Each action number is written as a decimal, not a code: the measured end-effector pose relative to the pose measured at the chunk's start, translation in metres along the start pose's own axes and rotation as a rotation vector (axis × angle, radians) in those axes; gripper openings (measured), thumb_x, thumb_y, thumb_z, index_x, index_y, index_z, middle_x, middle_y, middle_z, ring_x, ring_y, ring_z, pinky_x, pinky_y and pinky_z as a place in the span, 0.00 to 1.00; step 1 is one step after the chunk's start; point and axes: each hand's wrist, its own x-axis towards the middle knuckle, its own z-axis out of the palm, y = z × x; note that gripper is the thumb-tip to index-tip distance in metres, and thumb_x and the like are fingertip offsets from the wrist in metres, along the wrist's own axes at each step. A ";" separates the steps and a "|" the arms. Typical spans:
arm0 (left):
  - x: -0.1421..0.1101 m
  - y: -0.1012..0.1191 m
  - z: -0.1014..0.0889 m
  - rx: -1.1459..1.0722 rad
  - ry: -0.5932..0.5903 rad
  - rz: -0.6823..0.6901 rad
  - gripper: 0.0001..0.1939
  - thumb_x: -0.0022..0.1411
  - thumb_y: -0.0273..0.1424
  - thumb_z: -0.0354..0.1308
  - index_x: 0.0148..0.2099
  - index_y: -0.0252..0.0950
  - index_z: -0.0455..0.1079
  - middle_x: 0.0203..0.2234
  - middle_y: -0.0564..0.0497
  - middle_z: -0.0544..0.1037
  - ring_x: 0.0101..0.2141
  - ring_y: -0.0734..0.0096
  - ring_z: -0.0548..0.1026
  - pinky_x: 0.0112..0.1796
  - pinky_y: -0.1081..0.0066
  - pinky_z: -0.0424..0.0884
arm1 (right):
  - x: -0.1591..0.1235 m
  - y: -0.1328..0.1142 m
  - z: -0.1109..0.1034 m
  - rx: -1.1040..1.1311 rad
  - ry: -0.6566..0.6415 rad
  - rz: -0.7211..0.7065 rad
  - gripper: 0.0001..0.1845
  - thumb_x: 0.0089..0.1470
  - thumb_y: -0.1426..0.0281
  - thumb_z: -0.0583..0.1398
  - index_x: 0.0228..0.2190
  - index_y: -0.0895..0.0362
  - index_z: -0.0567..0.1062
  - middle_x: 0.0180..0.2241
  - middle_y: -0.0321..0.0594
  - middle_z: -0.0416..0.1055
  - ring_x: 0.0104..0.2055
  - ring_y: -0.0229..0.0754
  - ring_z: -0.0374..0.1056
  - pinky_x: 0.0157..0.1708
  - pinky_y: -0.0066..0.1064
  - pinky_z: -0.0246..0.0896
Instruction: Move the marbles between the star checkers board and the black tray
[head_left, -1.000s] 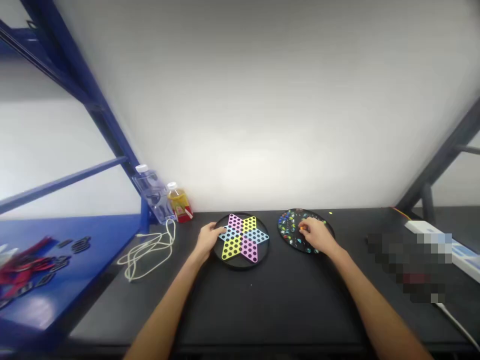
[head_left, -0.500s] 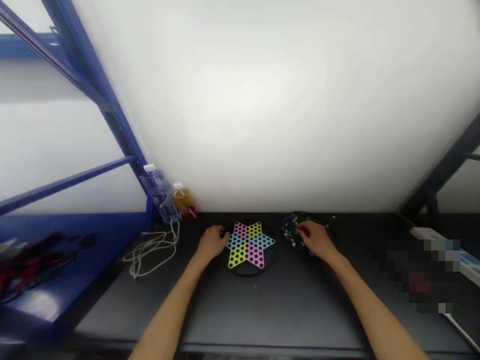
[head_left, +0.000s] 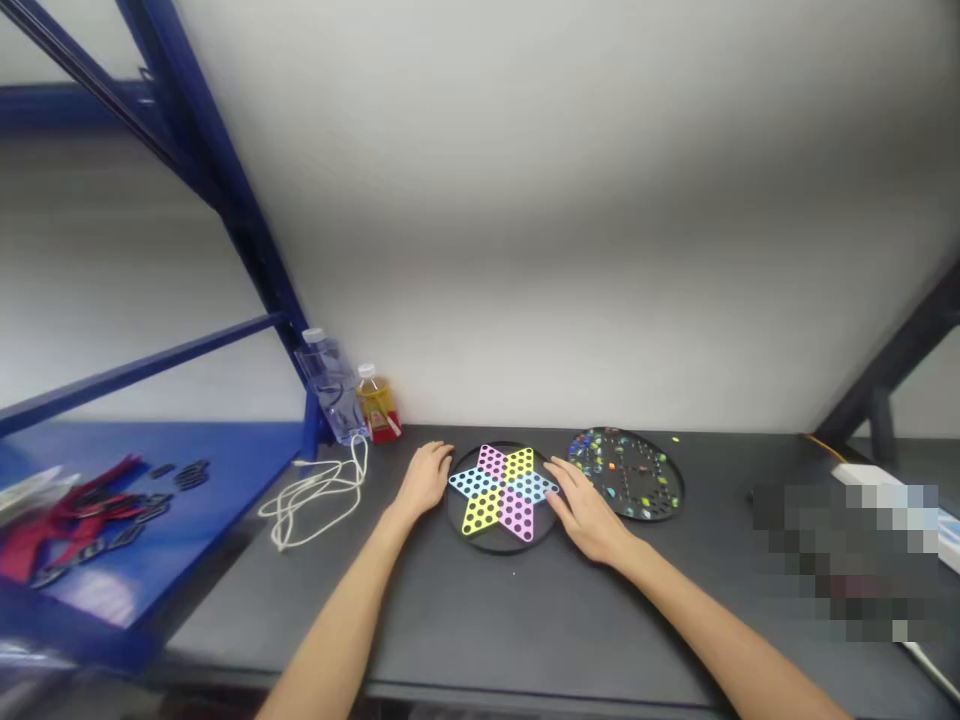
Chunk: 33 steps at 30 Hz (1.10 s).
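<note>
A round black Chinese checkers board (head_left: 501,490) with a star of pink, yellow and blue hole fields lies on the dark table. My left hand (head_left: 425,478) rests at its left rim, fingers curled on the edge. My right hand (head_left: 586,513) lies at the board's right rim with fingers stretched toward the star; whether it holds a marble I cannot see. Just right of it sits a round black tray (head_left: 628,485) scattered with several coloured marbles.
A coiled white cable (head_left: 315,495) lies left of the board. A clear water bottle (head_left: 330,388) and a yellow drink bottle (head_left: 377,404) stand by the blue shelf post. A blue shelf (head_left: 97,520) holds red and black items. A white power strip (head_left: 881,480) sits far right.
My right hand has left the marble tray and moved left to the board's right rim. The left hand stayed at the board's left edge. The camera shifted slightly.
</note>
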 end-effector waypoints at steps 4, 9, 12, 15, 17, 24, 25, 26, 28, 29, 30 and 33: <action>0.001 -0.003 0.001 -0.068 -0.014 -0.014 0.19 0.66 0.34 0.47 0.52 0.34 0.72 0.53 0.41 0.72 0.56 0.59 0.67 0.59 0.58 0.56 | 0.004 0.001 -0.002 -0.007 0.011 -0.006 0.26 0.63 0.61 0.49 0.61 0.53 0.60 0.63 0.44 0.55 0.65 0.47 0.51 0.64 0.48 0.46; 0.002 0.001 -0.011 -0.155 -0.045 -0.067 0.19 0.65 0.40 0.49 0.48 0.36 0.75 0.52 0.42 0.73 0.56 0.58 0.67 0.59 0.58 0.57 | 0.016 0.053 -0.058 -0.200 0.246 0.033 0.20 0.62 0.62 0.50 0.51 0.55 0.72 0.53 0.47 0.70 0.57 0.48 0.62 0.60 0.45 0.53; 0.002 0.007 -0.014 -0.179 -0.061 -0.068 0.18 0.63 0.42 0.52 0.46 0.38 0.76 0.52 0.44 0.74 0.56 0.57 0.66 0.60 0.55 0.54 | 0.012 0.117 -0.099 -0.379 0.399 0.250 0.24 0.60 0.64 0.51 0.52 0.63 0.71 0.53 0.55 0.69 0.57 0.54 0.62 0.59 0.47 0.53; 0.002 0.010 -0.012 -0.150 -0.065 -0.058 0.16 0.63 0.39 0.51 0.45 0.40 0.76 0.51 0.45 0.74 0.56 0.57 0.67 0.61 0.51 0.50 | 0.000 0.172 -0.118 -0.354 0.290 0.384 0.24 0.56 0.69 0.51 0.52 0.63 0.72 0.51 0.55 0.72 0.53 0.52 0.68 0.55 0.43 0.60; 0.002 0.008 -0.009 -0.139 -0.035 -0.047 0.15 0.63 0.36 0.51 0.44 0.39 0.77 0.49 0.45 0.76 0.54 0.58 0.69 0.59 0.55 0.55 | -0.007 0.191 -0.117 -0.322 0.265 0.412 0.24 0.52 0.73 0.52 0.49 0.60 0.75 0.47 0.51 0.75 0.50 0.51 0.71 0.53 0.41 0.62; 0.006 -0.006 -0.011 -0.113 0.064 -0.074 0.14 0.61 0.36 0.52 0.39 0.37 0.78 0.39 0.46 0.80 0.44 0.61 0.74 0.50 0.65 0.66 | -0.002 0.184 -0.093 -0.252 0.257 0.383 0.27 0.44 0.79 0.51 0.44 0.57 0.78 0.42 0.45 0.78 0.46 0.48 0.74 0.50 0.37 0.64; 0.007 -0.009 -0.011 -0.108 0.068 -0.084 0.14 0.61 0.36 0.52 0.38 0.37 0.78 0.39 0.46 0.80 0.43 0.61 0.74 0.50 0.64 0.66 | 0.001 0.181 -0.090 -0.258 0.262 0.376 0.26 0.44 0.79 0.51 0.44 0.57 0.78 0.42 0.45 0.78 0.45 0.47 0.74 0.50 0.37 0.64; 0.007 -0.011 -0.011 -0.107 0.074 -0.089 0.14 0.61 0.36 0.52 0.38 0.38 0.78 0.39 0.47 0.80 0.43 0.61 0.75 0.49 0.64 0.66 | 0.002 0.178 -0.085 -0.266 0.265 0.366 0.26 0.44 0.79 0.51 0.43 0.57 0.78 0.42 0.45 0.78 0.45 0.47 0.74 0.50 0.37 0.64; 0.009 -0.015 -0.010 -0.118 0.093 -0.079 0.14 0.61 0.37 0.53 0.38 0.38 0.79 0.38 0.47 0.81 0.43 0.60 0.75 0.48 0.64 0.67 | 0.006 0.172 -0.077 -0.266 0.264 0.335 0.25 0.46 0.79 0.51 0.43 0.58 0.78 0.42 0.45 0.78 0.45 0.46 0.74 0.50 0.36 0.64; 0.009 -0.017 -0.008 -0.123 0.106 -0.071 0.14 0.61 0.38 0.53 0.38 0.38 0.79 0.38 0.48 0.81 0.42 0.60 0.75 0.48 0.64 0.67 | 0.007 0.171 -0.073 -0.260 0.259 0.317 0.24 0.46 0.79 0.51 0.43 0.58 0.78 0.42 0.45 0.78 0.45 0.46 0.73 0.50 0.35 0.64; 0.009 -0.019 -0.007 -0.126 0.116 -0.066 0.15 0.61 0.38 0.53 0.38 0.38 0.79 0.37 0.48 0.81 0.42 0.60 0.75 0.47 0.63 0.68 | 0.008 0.170 -0.070 -0.254 0.253 0.302 0.24 0.47 0.78 0.51 0.43 0.57 0.78 0.42 0.44 0.78 0.45 0.46 0.73 0.50 0.35 0.64; 0.010 -0.025 -0.005 -0.128 0.124 -0.065 0.16 0.61 0.39 0.52 0.38 0.38 0.79 0.37 0.48 0.81 0.40 0.60 0.76 0.46 0.63 0.68 | 0.010 0.173 -0.067 -0.230 0.251 0.274 0.21 0.51 0.75 0.52 0.44 0.56 0.77 0.42 0.43 0.77 0.45 0.46 0.73 0.51 0.37 0.64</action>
